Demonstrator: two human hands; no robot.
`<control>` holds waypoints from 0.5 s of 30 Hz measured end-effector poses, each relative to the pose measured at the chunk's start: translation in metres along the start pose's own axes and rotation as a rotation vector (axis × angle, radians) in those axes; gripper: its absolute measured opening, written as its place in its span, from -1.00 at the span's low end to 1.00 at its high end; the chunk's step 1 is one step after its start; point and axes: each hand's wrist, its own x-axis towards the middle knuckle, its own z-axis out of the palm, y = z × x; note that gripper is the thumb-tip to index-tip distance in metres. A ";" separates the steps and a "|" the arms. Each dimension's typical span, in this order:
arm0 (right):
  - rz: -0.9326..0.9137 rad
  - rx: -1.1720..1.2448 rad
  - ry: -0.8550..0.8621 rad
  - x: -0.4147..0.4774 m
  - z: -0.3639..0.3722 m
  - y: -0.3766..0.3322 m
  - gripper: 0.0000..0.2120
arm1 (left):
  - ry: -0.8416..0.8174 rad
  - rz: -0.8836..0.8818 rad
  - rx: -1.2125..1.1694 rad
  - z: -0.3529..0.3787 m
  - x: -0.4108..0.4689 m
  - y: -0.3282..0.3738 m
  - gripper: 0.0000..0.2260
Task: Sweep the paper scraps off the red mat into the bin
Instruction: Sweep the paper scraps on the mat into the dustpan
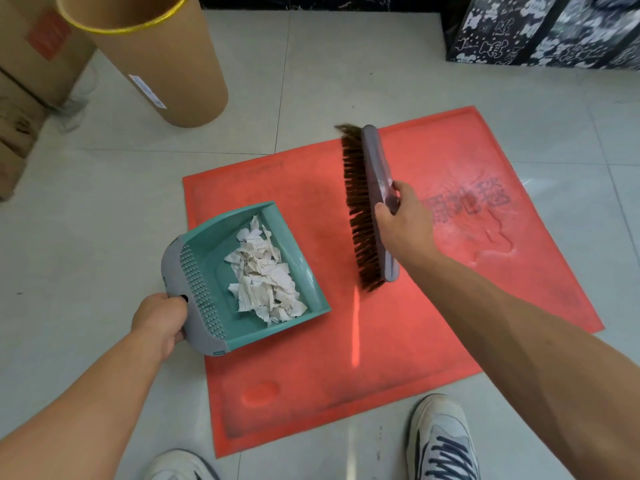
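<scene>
A red mat (pixel 408 334) lies on the tiled floor. My left hand (pixel 160 322) grips the grey handle of a teal dustpan (pixel 294 251) over the mat's left part. A heap of torn white paper scraps (pixel 265 277) fills the pan. My right hand (pixel 403 216) holds a grey brush (pixel 375 174) with brown bristles facing left, lifted above the mat's middle. I see no loose scraps on the mat. The bin, a tall brown cardboard tube (pixel 166 60) with a gold rim, stands on the floor at the upper left.
Cardboard boxes (pixel 31 74) sit at the far left beside the tube. A black-and-white patterned bag (pixel 554 29) stands at the upper right. My two shoes (pixel 445 441) are at the mat's near edge.
</scene>
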 end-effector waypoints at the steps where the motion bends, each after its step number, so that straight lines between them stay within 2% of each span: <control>1: -0.039 -0.045 -0.025 -0.001 0.000 0.000 -0.54 | -0.001 0.004 0.012 -0.003 0.001 0.002 -0.78; 6: -0.250 -0.237 -0.170 -0.001 -0.013 -0.038 -0.62 | 0.009 0.022 0.027 -0.029 -0.009 0.027 -0.75; 10: -0.177 -0.197 -0.199 -0.014 -0.048 -0.110 -0.64 | 0.067 -0.007 0.011 -0.082 -0.053 0.063 -0.78; 15: -0.082 -0.226 -0.209 -0.050 -0.114 -0.217 -0.54 | 0.086 -0.051 0.008 -0.173 -0.119 0.125 -0.85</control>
